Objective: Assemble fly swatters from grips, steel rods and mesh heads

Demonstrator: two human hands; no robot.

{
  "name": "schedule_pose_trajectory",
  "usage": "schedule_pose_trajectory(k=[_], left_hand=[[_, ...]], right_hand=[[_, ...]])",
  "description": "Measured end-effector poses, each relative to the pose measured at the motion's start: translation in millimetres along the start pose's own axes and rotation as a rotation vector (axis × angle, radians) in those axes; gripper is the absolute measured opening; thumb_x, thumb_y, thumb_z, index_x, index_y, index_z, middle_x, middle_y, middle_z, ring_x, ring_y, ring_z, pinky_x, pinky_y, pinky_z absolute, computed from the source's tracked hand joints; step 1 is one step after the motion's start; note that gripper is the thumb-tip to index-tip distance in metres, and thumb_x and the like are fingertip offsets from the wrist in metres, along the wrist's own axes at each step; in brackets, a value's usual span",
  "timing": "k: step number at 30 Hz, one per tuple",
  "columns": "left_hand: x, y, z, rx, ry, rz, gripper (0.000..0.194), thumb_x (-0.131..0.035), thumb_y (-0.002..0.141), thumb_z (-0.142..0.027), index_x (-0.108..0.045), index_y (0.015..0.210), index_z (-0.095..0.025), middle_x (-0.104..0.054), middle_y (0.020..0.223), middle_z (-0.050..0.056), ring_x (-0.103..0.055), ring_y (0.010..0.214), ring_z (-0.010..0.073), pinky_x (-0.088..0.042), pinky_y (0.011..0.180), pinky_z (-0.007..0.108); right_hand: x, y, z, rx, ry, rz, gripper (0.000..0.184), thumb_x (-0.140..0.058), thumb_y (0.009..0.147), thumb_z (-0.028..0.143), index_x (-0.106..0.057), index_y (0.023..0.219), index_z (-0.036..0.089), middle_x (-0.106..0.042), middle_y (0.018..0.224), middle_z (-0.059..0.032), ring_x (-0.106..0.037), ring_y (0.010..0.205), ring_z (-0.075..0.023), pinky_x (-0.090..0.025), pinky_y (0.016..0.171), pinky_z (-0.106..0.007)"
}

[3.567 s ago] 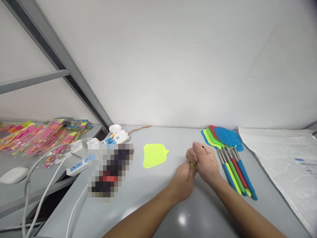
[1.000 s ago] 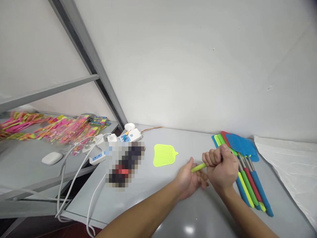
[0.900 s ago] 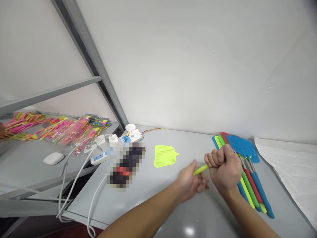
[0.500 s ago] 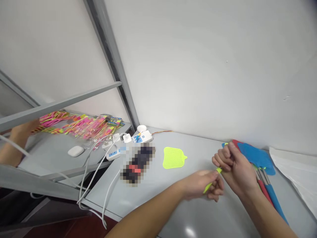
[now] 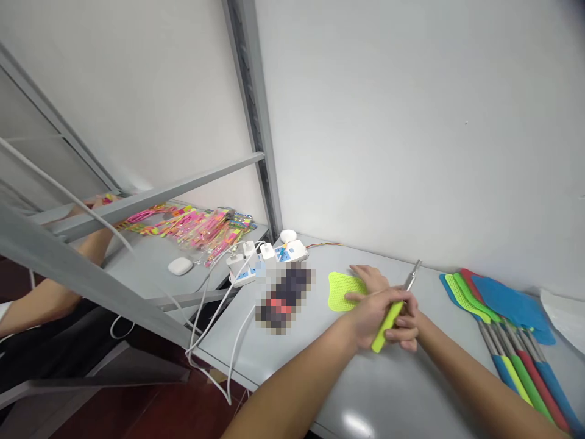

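Observation:
My left hand (image 5: 388,317) is closed around the yellow-green handle (image 5: 386,329) of a fly swatter, whose thin metal rod (image 5: 412,275) points up and away. Behind it, my right hand (image 5: 372,283) reaches across to a yellow-green mesh fly swatter head (image 5: 340,292) lying on the table. Its fingers are spread over the right part of the head; whether they press on it I cannot tell. The head and the rod are apart. My left hand partly covers the right wrist.
Several assembled fly swatters (image 5: 507,317) in blue, green, yellow and red lie at the right, beside a white sheet (image 5: 564,314). Leftward are a blurred-out object (image 5: 286,299), power strips (image 5: 292,251) with cables, and a metal frame post (image 5: 260,122). Beyond it, another person's arm (image 5: 59,292) is near colourful packets (image 5: 205,228).
My right hand has left the handle and moved left to the swatter head. The metal rod now shows extended from the handle in my left hand. The view has turned right.

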State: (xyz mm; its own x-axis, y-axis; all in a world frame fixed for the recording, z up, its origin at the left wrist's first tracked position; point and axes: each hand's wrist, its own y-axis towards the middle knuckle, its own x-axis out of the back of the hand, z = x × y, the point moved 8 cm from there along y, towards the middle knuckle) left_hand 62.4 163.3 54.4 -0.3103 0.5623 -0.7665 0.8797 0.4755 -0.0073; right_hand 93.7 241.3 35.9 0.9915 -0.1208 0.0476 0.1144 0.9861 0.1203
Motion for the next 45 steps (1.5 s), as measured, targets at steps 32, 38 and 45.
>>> schedule_pose_trajectory(k=[32,38,45], left_hand=[[25.2,28,50,0.038,0.554,-0.197,0.038,-0.030,0.094,-0.057,-0.043,0.096,-0.022,-0.051,0.051,-0.010,-0.027,0.026,0.0040,-0.042,0.040,0.022],[24.6,25,49,0.029,0.595,-0.219,0.037,-0.030,0.096,-0.054,-0.045,0.096,-0.021,-0.052,0.052,-0.009,-0.029,0.027,0.0042,-0.040,0.041,0.021],[23.3,27,50,0.010,0.478,-0.183,0.035,-0.029,0.097,-0.052,-0.043,0.086,-0.021,-0.041,0.049,-0.012,-0.021,0.026,0.0034,-0.045,0.043,0.023]], right_hand=[[156,-41,13,-0.029,0.431,-0.662,0.040,-0.069,0.075,0.049,-0.063,0.102,0.020,-0.069,0.087,-0.0025,-0.064,0.066,-0.0153,-0.046,0.048,-0.022],[147,-42,9,-0.019,0.480,-0.654,0.036,-0.065,0.079,0.049,-0.062,0.104,0.023,-0.069,0.093,-0.0019,-0.065,0.071,-0.0151,-0.049,0.054,-0.022],[145,-43,13,0.008,0.400,-0.639,0.038,-0.062,0.082,0.051,-0.062,0.108,0.023,-0.069,0.099,-0.0039,-0.066,0.077,-0.0167,-0.051,0.061,-0.025]])
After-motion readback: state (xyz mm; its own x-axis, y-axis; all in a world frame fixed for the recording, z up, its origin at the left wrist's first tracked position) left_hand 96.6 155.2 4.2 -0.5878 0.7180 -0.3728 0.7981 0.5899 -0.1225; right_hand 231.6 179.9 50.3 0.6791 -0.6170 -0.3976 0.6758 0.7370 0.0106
